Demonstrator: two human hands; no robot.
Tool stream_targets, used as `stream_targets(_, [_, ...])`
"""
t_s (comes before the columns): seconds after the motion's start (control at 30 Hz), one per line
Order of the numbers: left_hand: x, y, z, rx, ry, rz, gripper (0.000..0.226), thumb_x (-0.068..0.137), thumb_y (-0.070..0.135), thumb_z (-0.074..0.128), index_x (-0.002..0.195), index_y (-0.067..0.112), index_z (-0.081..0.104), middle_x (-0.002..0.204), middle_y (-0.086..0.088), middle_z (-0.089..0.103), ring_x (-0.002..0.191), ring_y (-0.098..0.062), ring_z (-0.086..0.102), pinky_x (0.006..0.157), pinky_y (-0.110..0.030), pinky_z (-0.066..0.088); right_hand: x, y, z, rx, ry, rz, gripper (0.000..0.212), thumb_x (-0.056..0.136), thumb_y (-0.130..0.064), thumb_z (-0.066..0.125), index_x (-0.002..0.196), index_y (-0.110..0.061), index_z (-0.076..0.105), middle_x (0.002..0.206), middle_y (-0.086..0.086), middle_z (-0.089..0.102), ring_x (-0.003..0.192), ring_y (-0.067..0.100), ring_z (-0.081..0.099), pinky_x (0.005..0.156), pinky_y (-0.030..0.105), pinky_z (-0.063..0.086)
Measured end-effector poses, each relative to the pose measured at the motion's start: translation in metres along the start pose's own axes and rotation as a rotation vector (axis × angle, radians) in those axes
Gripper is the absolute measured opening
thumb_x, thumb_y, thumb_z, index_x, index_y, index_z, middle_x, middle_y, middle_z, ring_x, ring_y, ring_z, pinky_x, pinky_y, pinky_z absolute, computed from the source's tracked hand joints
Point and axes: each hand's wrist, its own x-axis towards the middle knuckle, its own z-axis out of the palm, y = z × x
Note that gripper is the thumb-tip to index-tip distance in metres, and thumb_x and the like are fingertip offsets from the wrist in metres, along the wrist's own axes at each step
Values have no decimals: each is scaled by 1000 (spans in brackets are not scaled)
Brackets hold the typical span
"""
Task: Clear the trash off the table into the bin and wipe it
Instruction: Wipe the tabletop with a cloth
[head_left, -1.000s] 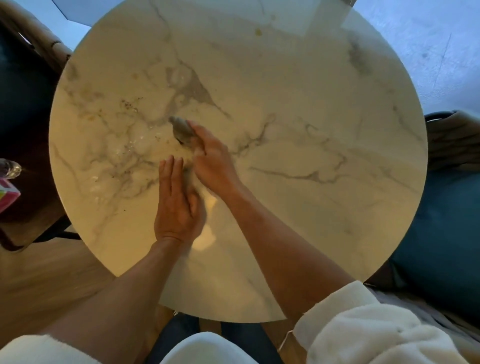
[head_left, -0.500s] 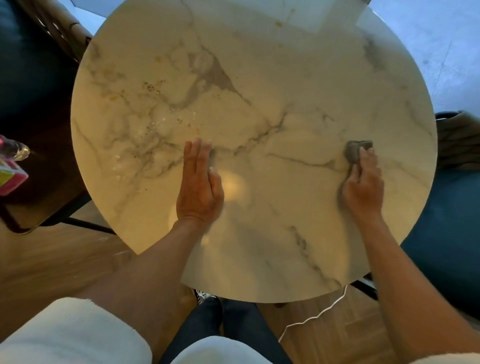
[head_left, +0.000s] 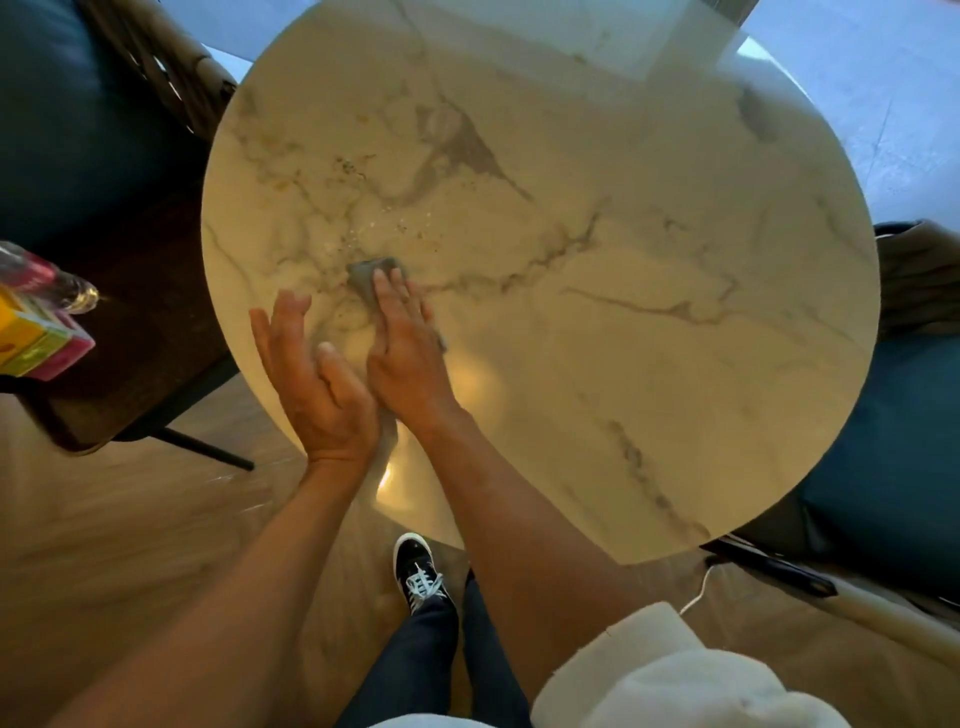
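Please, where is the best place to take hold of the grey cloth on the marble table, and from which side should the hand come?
Probably its far end: the grey cloth lies flat on the marble table, and the right hand presses on its near part with straight fingers. Only the far edge shows free. Coming from above, pinch that edge, or curl the pressing fingers to bunch it. The left hand stands beside, palm turned, holding nothing.

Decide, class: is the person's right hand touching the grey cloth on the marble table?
Touching. The head view shows the right hand laid flat on the grey cloth, its straight fingers covering most of it.
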Motion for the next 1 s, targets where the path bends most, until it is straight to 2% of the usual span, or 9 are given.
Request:
stream_targets(0.07, [-4, 3, -2, 25, -74, -15, 43, 92, 6, 36, 134, 1, 45, 143, -17, 44, 142, -37, 26, 120, -24, 11, 1, -12, -10, 247, 102, 80, 46, 101, -9, 35, 147, -10, 36, 151, 9, 39, 139, 18, 34, 117, 38, 25])
stream_targets(0.17, [-7, 14, 15, 22, -215, 23, 47, 93, 16, 36, 138, 5, 43, 150, -14, 36, 146, -27, 16, 117, -16, 7, 3, -3, -54, 464, 263, 225, 43, 99, -3, 39, 141, -8, 45, 131, 4, 56, 117, 3, 52, 104, 21, 42])
stream_targets(0.3, [-1, 24, 57, 87, -358, 115, 51, 91, 22, 38, 138, 2, 45, 150, -15, 36, 146, -29, 17, 120, -26, 10, 14, 51, -157, 295, 498, 262, 44, 98, -1, 42, 142, -6, 44, 142, 6, 49, 126, 7, 43, 103, 7, 30])
stream_targets(0.43, [-2, 27, 88, 288, -484, 328, 49, 89, 19, 43, 135, 4, 48, 145, -17, 42, 142, -32, 22, 117, -48, 20, 33, 124, -268, 41, 688, 333, 50, 94, -19, 39, 144, -14, 43, 144, 6, 48, 131, 17, 45, 114, 32, 33])
stream_targets(0.53, [-9, 22, 99, 451, -565, 517, 49, 92, 26, 41, 136, 6, 50, 145, -14, 45, 141, -33, 27, 118, -47, 17, 55, 158, -332, -108, 750, 423, 47, 101, -18, 33, 148, -17, 36, 149, 6, 42, 135, 21, 40, 107, 20, 26])
stream_targets(0.63, [-9, 20, 97, 501, -545, 473, 50, 94, 30, 40, 138, 7, 50, 146, -13, 43, 142, -32, 27, 120, -44, 15, 86, 181, -361, -220, 729, 498, 46, 103, -21, 30, 149, -18, 33, 151, 7, 39, 137, 25, 37, 109, 26, 25])
stream_targets(0.73, [-7, 22, 96, 547, -550, 436, 50, 95, 33, 41, 137, 7, 51, 147, -12, 43, 142, -32, 27, 119, -45, 17, 136, 196, -356, -288, 611, 531, 49, 102, -24, 30, 150, -15, 32, 154, 10, 35, 139, 29, 34, 114, 33, 23])
stream_targets(0.93, [-7, 24, 98, 564, -535, 396, 52, 95, 34, 40, 138, 6, 50, 148, -12, 42, 144, -31, 24, 119, -45, 17, 231, 170, -301, -396, 388, 303, 49, 102, -13, 31, 151, -6, 26, 159, 15, 18, 148, 25, 16, 117, 27, 7])
stream_targets(1.0, [-8, 24, 98, 562, -519, 400, 52, 94, 33, 43, 138, 6, 50, 148, -12, 42, 144, -31, 25, 119, -45, 18, 238, 160, -276, -410, 307, 212, 49, 101, -12, 33, 150, -8, 28, 159, 13, 19, 148, 23, 16, 117, 25, 7])
